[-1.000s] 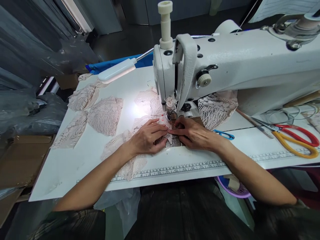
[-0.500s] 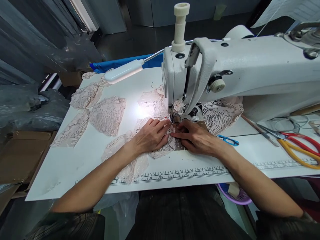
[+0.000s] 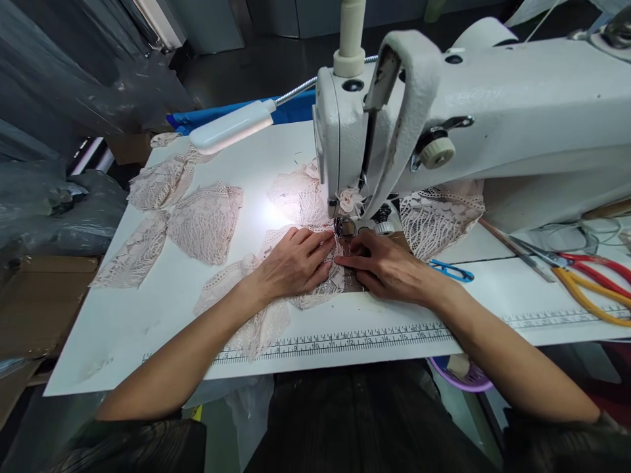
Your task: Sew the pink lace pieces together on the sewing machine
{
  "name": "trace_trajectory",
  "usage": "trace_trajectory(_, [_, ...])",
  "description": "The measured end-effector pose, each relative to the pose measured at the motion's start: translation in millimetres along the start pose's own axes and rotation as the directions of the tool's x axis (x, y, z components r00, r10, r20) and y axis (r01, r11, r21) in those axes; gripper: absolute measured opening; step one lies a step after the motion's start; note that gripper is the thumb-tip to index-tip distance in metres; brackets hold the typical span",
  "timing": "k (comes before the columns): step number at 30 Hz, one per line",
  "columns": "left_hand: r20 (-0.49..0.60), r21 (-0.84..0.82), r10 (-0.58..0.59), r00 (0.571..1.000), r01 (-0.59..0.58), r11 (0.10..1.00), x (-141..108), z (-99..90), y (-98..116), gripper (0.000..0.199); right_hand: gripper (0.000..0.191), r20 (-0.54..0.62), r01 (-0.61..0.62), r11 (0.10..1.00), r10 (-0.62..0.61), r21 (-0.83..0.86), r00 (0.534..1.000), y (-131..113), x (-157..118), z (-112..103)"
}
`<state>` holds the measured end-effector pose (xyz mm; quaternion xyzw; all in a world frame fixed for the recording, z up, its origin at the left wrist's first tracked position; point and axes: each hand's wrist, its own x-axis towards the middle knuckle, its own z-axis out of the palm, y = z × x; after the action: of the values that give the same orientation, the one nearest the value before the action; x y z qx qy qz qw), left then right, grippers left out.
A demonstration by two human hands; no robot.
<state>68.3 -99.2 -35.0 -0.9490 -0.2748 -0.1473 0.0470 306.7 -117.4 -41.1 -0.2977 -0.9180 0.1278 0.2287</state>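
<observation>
Hands flat on lace [image 3: 315, 295]; clear table edge [image 3: 148, 374].

Loose lace pieces [image 3: 204, 220] lie on the bench [image 3: 123, 328] well left of the left hand. Blue thread snips [image 3: 451, 270] lie just right of the right hand; red and yellow scissors [image 3: 589, 282] lie farther right.

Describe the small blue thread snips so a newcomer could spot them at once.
Start at the white sewing machine and drop to the table below its arm. Just right of the right hand, near its wrist, lie the small blue thread snips. They are far smaller than the red and yellow scissors farther right, and the only blue tool there.
</observation>
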Motion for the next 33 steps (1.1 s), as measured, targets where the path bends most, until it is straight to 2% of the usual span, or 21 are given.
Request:
trace_trajectory(10, [0.025, -0.026, -0.002, 1.0, 0.002, 1.0, 0, 1.2, -2, 0.037, 0.034, 0.028, -0.007, 1.0, 0.007, -0.02, 1.0, -2, 2, -4])
trace_trajectory(18, [0.005, -0.056, -0.107, 0.994, 0.107, 0.993, 0, -4.4, 5, 0.035, 0.032, 0.054, -0.073, 0.992, 0.079, -0.1, 0.995, -12, 3, -3])
trace_trajectory(23, [0.009, -0.035, -0.079, 0.997, 0.079, 0.996, 1, -5.1, 5, 0.034, 0.031, 0.06, -0.081, 0.984, 0.092, -0.158, 0.994, -16, 3, -2])
trace_trajectory(28, [-0.021, -0.086, -0.076, 0.997, 0.074, 0.994, 4, -0.7, -2, 0.033, 0.03, 0.025, -0.065, 0.988, 0.069, -0.143, 0.997, -12, 2, 0])
trace_trajectory(33, [-0.006, -0.143, -0.056, 0.998, 0.054, 0.988, 5, 1.3, -9, 0.033, 0.031, 0.022, -0.086, 0.984, 0.09, -0.157, 0.996, -13, 3, 1])
